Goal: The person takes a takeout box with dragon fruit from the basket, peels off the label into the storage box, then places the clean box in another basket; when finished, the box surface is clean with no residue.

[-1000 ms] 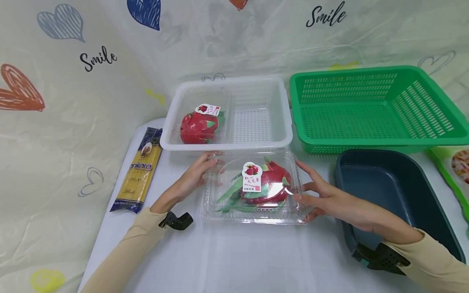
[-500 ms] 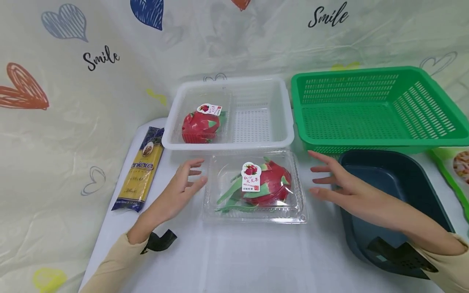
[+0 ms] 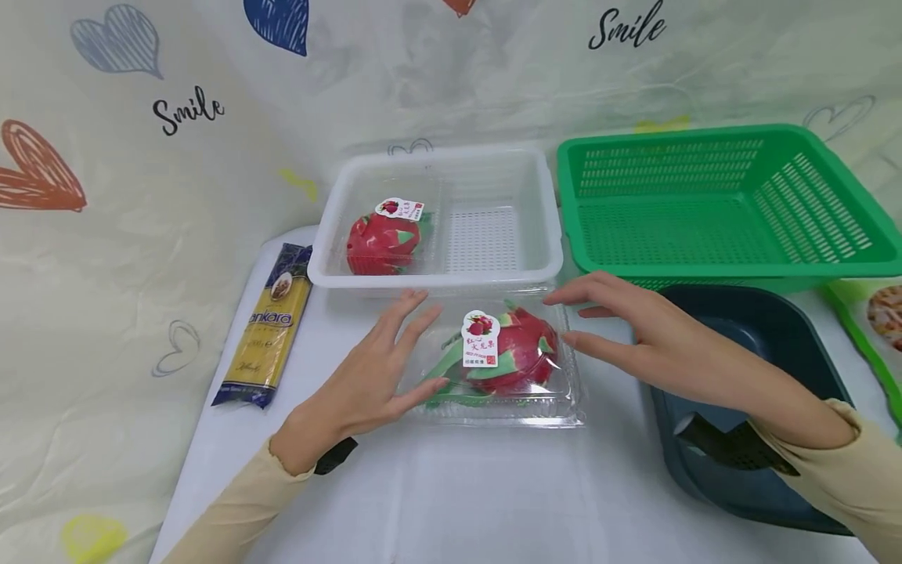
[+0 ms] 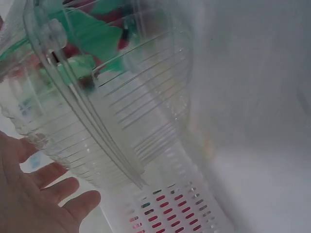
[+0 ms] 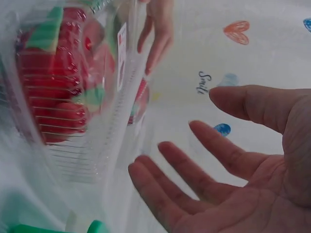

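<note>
A clear plastic clamshell box [image 3: 521, 411] with a red dragon fruit [image 3: 524, 352] inside lies on the table in the head view. A white label [image 3: 481, 339] sits on its lid. My left hand [image 3: 366, 380] is spread at the box's left side, fingertips over its edge. On the opposite side, my right hand [image 3: 641, 333] has its fingers extended by the upper right corner. The left wrist view shows the left fingers [image 4: 60, 189] beside the box's ribbed wall. In the right wrist view the right palm [image 5: 243, 194] faces the box [image 5: 63, 97], fingers loosely apart.
Behind the box stands a white basket [image 3: 437, 280] holding another boxed dragon fruit [image 3: 384, 243]. A green basket [image 3: 655, 274] is at the back right, with a dark blue basin [image 3: 761, 486] in front. A pasta packet [image 3: 271, 329] lies left; a green-edged bag [image 3: 874, 337] lies right.
Both hands were at the box's sides, then drew apart from it, and now have come back in over its edges. The box has barely moved.
</note>
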A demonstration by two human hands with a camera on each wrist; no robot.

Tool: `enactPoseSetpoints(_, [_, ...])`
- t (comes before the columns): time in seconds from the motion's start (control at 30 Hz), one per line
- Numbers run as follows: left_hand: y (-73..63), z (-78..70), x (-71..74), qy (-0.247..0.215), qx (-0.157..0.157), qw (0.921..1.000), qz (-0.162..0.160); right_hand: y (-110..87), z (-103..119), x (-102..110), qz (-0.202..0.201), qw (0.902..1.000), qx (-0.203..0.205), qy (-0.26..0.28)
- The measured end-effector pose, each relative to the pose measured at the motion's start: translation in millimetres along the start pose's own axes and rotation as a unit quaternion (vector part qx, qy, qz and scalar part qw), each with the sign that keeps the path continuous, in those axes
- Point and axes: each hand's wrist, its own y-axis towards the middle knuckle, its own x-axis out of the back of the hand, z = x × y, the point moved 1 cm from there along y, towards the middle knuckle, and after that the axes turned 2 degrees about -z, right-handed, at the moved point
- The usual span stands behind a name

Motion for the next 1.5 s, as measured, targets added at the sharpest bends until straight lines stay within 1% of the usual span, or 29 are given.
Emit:
enactPoseSetpoints(0.03, [0.3,0.8,-1.7,-0.001,0.001,1.0000,0.006,4.9,2,0,0.005,0.9999,0.012,0.003])
enactPoseSetpoints(0.13, [0.6,2.7,-5.6,-0.006,0.006,0.9998,0.020,20.0,5,1,0.023,0.9993,0.030,0.008])
enactPoseSetpoints(0.33, [-0.1,3.5,-9.8,-0.015,0.026,0.9986,0.043,49.6,11,1,0.054,0.9975,0.043,0.017])
enactPoseSetpoints(0.5, [0.4,2.5,-10.6,-0.017,0.031,0.9982,0.049,67.8,15,-3,0.084,0.9958,0.033,0.014])
enactPoseSetpoints(0.63, [1.1,1.3,-10.6,-0.020,0.034,0.9981,0.047,79.0,15,-9,0.114,0.9931,0.027,-0.005])
enactPoseSetpoints(0.8, [3.0,0.7,-12.0,-0.021,0.036,0.9984,0.040,86.6,14,-17,0.142,0.9892,0.030,-0.018])
enactPoseSetpoints(1.0, [3.4,1.5,-14.8,-0.020,0.039,0.9987,0.028,91.8,12,-24,0.154,0.9871,0.040,-0.018])
enactPoseSetpoints(1.17, [3.7,1.8,-16.8,-0.014,0.043,0.9988,0.021,94.8,9,-28,0.169,0.9845,0.040,-0.026])
enactPoseSetpoints(1.37, [5.8,2.3,-19.2,-0.008,0.053,0.9983,0.022,99.0,9,-31,0.169,0.9836,0.048,-0.040])
enactPoseSetpoints(1.5, [6.6,2.3,-19.6,-0.005,0.056,0.9982,0.021,101.9,11,-32,0.175,0.9830,0.040,-0.038])
